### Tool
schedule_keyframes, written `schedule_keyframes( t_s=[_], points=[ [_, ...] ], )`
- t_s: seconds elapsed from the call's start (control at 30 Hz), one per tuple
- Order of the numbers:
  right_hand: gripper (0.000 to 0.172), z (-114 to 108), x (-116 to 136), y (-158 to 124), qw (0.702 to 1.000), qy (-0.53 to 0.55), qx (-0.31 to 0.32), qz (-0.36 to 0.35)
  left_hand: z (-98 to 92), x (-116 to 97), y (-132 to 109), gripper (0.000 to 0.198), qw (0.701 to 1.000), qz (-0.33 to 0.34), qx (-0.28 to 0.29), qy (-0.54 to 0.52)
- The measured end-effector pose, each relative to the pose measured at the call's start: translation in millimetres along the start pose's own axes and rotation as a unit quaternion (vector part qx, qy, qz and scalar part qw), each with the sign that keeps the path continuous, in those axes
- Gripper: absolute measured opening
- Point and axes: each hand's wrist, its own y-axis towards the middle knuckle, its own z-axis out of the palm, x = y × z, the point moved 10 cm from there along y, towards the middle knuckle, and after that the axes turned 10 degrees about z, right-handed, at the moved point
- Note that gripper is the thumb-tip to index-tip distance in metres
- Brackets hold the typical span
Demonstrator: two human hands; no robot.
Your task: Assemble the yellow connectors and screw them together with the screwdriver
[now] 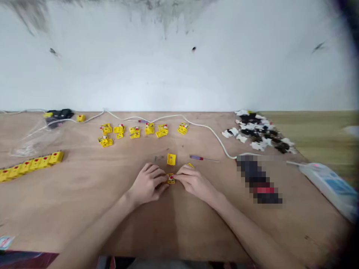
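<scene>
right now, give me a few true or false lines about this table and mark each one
1. The left hand and right hand both touch a small yellow part: true.
2. The right hand holds the screwdriver: false, it lies on the table beyond the hands.
3. A row of yellow blocks lies toward the left of the table: true.
4. The black and white pieces are piled on the left: false, they are at the far right.
5. A power strip sits near the table's right edge: true.
</scene>
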Motion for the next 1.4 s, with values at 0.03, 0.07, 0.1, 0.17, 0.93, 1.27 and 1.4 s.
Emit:
schedule_keyframes(
  t_s=[0.03,0.07,0.1,0.17,0.93,1.27,1.4],
  points=[
    [0.027,0.2,0.8,0.1,1.000,-0.005,0.002,-0.001,0.3,-0.4,1.1,0.011,1.000,-0.002,0.005,-0.001],
    [0.026,-0.1,1.5,0.2,1.000,-0.010,0.004,-0.002,0.6,-0.7,2.1,0.011,1.000,-0.004,0.010,-0.002],
    [0.026,-0.8,2.2,0.2,1.000,-0.014,0.003,-0.002,0.9,-0.8,2.8,0.011,1.000,-0.006,0.013,-0.004],
    [0.026,-3.4,3.2,-0.1,1.000,-0.021,0.000,-0.001,1.7,-0.4,3.5,0.010,1.000,-0.011,0.020,-0.007],
    [0.032,-68.5,-80.0,-12.5,0.956,-0.141,-0.191,0.173,8.1,22.2,-9.0,0.040,0.990,-0.102,0.019,-0.093],
    [0.027,-69.4,-76.3,-12.8,0.958,-0.133,-0.196,0.163,-3.4,30.6,-13.3,0.059,0.993,-0.107,0.031,-0.045],
    [0.026,-66.3,-74.5,-12.8,0.958,-0.137,-0.189,0.166,-14.9,51.9,-19.4,0.036,0.991,-0.130,0.025,0.012]
  ],
)
